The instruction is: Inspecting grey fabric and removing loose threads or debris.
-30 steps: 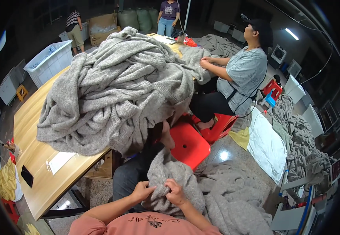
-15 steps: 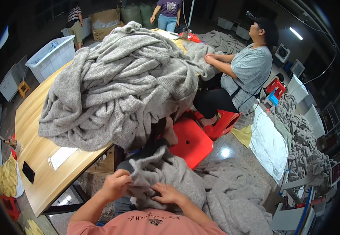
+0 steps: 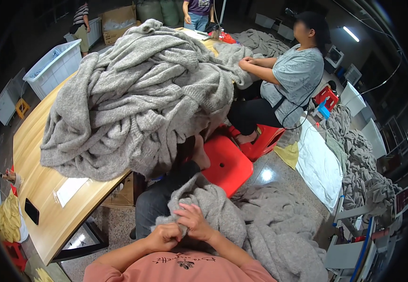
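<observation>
A grey knit garment (image 3: 213, 207) lies bunched over my lap, its folds spilling to the right. My left hand (image 3: 165, 236) is closed, pinching the garment's lower left edge close to my body. Just up and right of it, my right hand (image 3: 194, 223) grips the same knit with bent fingers, part of the cloth bunched between the two hands. A large heap of grey knit garments (image 3: 138, 103) covers most of the wooden table (image 3: 39, 160) in front of me. More grey knitwear (image 3: 284, 230) hangs down at my right side.
A red stool (image 3: 227, 167) stands ahead of my knees. On the right a seated co-worker (image 3: 293, 80) holds grey knit at the table. A black phone (image 3: 31, 211) and a white paper (image 3: 72, 190) lie on the table. White sheeting (image 3: 319, 164) covers floor beyond.
My left hand has moved down and right, toward my body. My right hand has moved slightly up, its fingers now on a bunched fold. The garment's raised edge has been drawn down.
</observation>
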### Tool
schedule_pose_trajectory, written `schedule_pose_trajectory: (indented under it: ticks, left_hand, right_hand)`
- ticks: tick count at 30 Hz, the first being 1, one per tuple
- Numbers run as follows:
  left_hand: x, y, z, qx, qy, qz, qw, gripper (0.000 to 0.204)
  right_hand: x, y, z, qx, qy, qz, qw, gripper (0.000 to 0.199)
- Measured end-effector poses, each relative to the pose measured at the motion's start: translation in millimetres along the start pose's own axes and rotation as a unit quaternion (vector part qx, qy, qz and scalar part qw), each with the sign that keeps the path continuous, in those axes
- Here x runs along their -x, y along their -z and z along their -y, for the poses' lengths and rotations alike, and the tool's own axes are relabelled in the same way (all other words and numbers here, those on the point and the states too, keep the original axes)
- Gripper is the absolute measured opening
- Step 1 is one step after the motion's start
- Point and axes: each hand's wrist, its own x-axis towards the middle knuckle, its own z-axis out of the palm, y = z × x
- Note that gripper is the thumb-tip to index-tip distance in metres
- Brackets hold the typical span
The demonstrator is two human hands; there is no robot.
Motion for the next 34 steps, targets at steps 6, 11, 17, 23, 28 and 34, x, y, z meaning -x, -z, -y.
schedule_pose_trajectory:
  ticks: [6, 11, 17, 23, 28, 34]
  left_hand:
    - [7, 14, -5, 0.139, 0.075, -0.084, 0.984, 0.013]
    - [2, 22, 5, -0.105, 0.158, -0.188, 0.964, 0.012]
    - [-2, 24, 11, -0.333, 0.134, -0.222, 0.907, 0.038]
    - [-14, -8, 15, -0.092, 0.218, -0.113, 0.965, 0.029]
    - [-19, -6, 29, -0.016, 0.24, -0.091, 0.966, 0.008]
    - [-12, -11, 36, 0.13, 0.323, 0.024, 0.937, 0.007]
  right_hand:
    - [5, 13, -10, -0.052, -0.048, -0.033, 0.997, 0.029]
    - [2, 22, 6, -0.249, -0.227, -0.131, 0.932, 0.027]
    - [9, -1, -4, -0.266, -0.173, -0.052, 0.947, 0.02]
    - [0, -2, 9, -0.056, -0.091, -0.111, 0.988, 0.02]
    - [-5, 11, 4, -0.09, -0.106, -0.092, 0.986, 0.011]
    - [11, 22, -12, -0.196, -0.116, -0.022, 0.973, 0.009]
